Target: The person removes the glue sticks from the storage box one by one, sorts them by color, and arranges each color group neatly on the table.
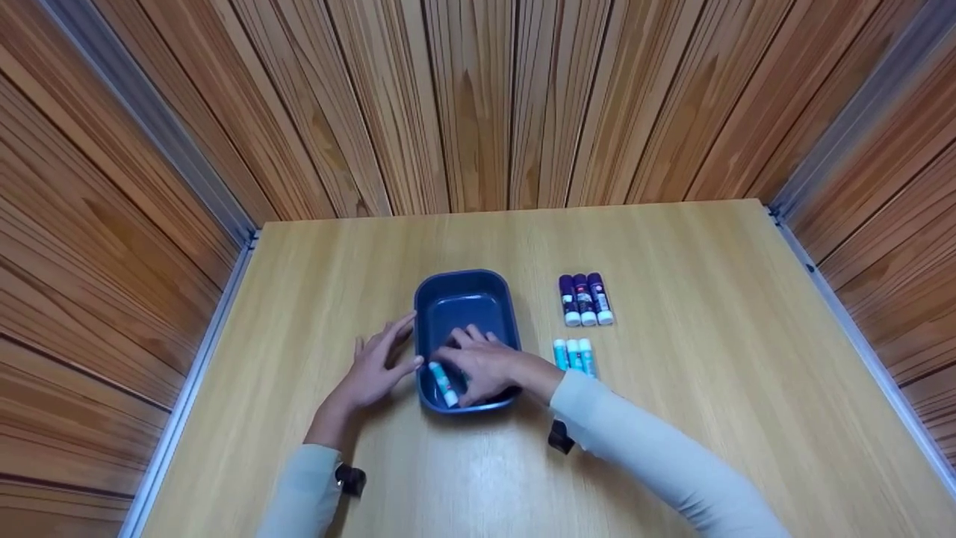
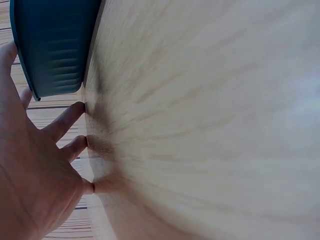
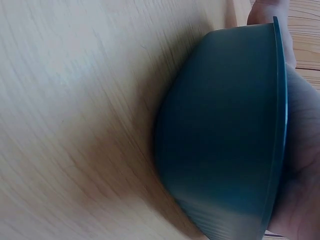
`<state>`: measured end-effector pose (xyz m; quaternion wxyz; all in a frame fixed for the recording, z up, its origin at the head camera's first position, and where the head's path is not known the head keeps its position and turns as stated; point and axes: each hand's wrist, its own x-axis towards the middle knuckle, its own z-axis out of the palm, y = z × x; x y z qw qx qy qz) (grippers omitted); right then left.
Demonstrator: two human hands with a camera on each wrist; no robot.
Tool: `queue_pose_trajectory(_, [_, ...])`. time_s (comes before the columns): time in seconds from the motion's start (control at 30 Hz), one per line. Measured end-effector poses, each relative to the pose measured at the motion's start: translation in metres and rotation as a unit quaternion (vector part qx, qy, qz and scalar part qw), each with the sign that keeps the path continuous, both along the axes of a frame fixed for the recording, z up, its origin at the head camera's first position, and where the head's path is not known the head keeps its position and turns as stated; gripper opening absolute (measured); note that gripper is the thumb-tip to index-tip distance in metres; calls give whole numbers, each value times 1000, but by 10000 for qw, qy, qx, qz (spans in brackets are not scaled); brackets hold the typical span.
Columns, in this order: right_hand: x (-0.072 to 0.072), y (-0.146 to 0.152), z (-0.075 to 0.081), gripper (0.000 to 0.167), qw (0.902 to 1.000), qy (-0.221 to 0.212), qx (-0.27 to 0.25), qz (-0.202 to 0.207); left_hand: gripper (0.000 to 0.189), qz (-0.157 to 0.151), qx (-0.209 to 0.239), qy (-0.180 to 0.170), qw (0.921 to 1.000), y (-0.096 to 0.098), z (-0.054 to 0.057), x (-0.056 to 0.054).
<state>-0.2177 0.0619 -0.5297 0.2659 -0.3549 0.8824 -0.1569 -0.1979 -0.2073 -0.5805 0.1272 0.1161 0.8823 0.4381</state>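
Note:
A dark blue plastic tray point(image 1: 464, 282) stands on the wooden table. Inside its near left part lies a light blue glue stick point(image 1: 444, 384) with white ends. Reaching into the tray from the right, my right hand point(image 1: 482, 368) spans this stick, with the index finger at its far end and the thumb at its near end. The palm hides part of the tray floor. My left hand point(image 1: 377, 370) is spread at the tray's left side, thumb and index finger at the rim. In the left wrist view, other fingertips of the left hand point(image 2: 35, 155) rest on the table.
Right of the tray, three purple glue sticks point(image 1: 585, 300) with white ends lie side by side. Nearer me are three light blue glue sticks point(image 1: 573, 356), partly covered by the right forearm. Wood-patterned panels point(image 1: 478, 104) stand behind and beside the table point(image 1: 672, 299).

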Motion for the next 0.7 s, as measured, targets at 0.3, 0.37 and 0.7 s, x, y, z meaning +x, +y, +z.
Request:
queue_pose_trajectory(0.3, [-8,4,13,85,9994,-315,-117,-16,79,-14,5,-66,10000,0,1,0])
queue_pose_trajectory(0.37, [-10,6,16,84,9994,-299,-165,-20,79,-24,4,-79,10000,0,1,0])
queue_pose_trajectory(0.7, [-10,16,26,82,9986,-189,-491,55,79,-14,26,-74,10000,-1,1,2])
